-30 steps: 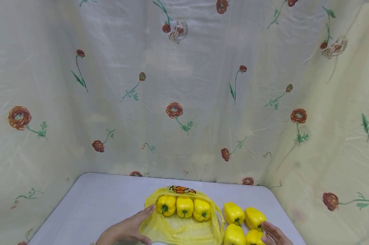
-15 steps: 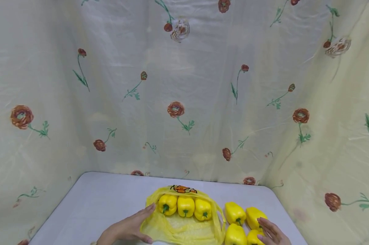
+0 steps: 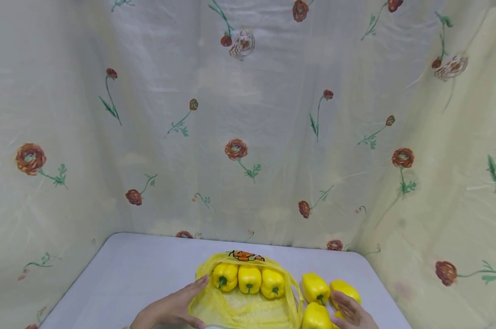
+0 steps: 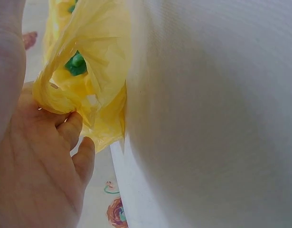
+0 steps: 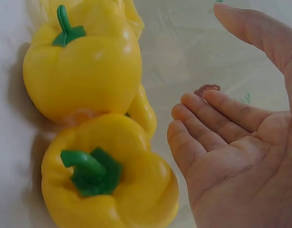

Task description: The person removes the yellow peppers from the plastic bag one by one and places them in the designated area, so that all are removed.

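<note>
A yellow plastic bag (image 3: 256, 315) lies on the table with its mouth toward me. Inside sit three yellow bell peppers (image 3: 249, 278) with green stems, side by side. My left hand (image 3: 171, 307) holds the bag's left edge, its fingers at the rim and its thumb spread apart at the near side; in the left wrist view the fingers (image 4: 70, 130) bend at the film. Several loose yellow bell peppers (image 3: 315, 288) stand right of the bag. My right hand (image 3: 352, 313) is over the nearer right-hand peppers, fingers extended and thumb apart, gripping nothing; it partly hides one pepper.
A white table (image 3: 149, 260) carries everything. Pale curtains (image 3: 272, 160) printed with flowers enclose its back and both sides. One bag handle (image 3: 296, 285) loops close to the loose peppers.
My right hand has moved left from beside the loose peppers to over the nearer right ones. The left hand, the bag and the peppers have stayed in place.
</note>
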A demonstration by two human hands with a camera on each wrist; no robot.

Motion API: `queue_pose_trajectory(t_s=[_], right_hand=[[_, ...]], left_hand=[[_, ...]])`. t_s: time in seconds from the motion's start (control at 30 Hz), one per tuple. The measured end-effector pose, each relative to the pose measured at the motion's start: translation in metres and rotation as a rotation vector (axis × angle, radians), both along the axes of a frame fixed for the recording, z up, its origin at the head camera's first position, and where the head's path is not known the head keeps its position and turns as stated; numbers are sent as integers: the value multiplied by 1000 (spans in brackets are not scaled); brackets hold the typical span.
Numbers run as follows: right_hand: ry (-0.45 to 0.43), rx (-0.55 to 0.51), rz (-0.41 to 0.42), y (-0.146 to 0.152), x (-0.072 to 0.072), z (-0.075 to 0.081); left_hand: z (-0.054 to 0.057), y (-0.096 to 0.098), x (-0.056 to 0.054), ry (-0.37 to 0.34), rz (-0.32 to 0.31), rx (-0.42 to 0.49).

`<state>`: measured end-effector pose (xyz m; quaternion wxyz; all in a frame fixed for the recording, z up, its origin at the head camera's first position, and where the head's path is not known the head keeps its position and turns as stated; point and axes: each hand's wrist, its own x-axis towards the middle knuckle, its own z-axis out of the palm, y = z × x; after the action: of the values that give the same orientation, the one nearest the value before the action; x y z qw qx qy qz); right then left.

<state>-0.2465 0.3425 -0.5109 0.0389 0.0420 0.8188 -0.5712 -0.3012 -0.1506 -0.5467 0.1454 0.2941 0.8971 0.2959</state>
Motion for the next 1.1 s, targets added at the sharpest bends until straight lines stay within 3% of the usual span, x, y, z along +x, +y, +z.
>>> queue_pose_trajectory(t_s=[0.27, 0.6, 0.8, 1.1], right_hand=[[47, 0, 166, -19, 1, 9], [55, 30, 265, -50, -3, 18], [22, 7, 325, -68, -6, 24], [2, -26, 431, -92, -12, 19]], left_hand=[[-2, 0, -2, -5, 12, -2], [0, -2, 0, 20, -26, 12], [1, -1, 0, 17, -8, 4], [0, 0, 1, 10, -8, 5]])
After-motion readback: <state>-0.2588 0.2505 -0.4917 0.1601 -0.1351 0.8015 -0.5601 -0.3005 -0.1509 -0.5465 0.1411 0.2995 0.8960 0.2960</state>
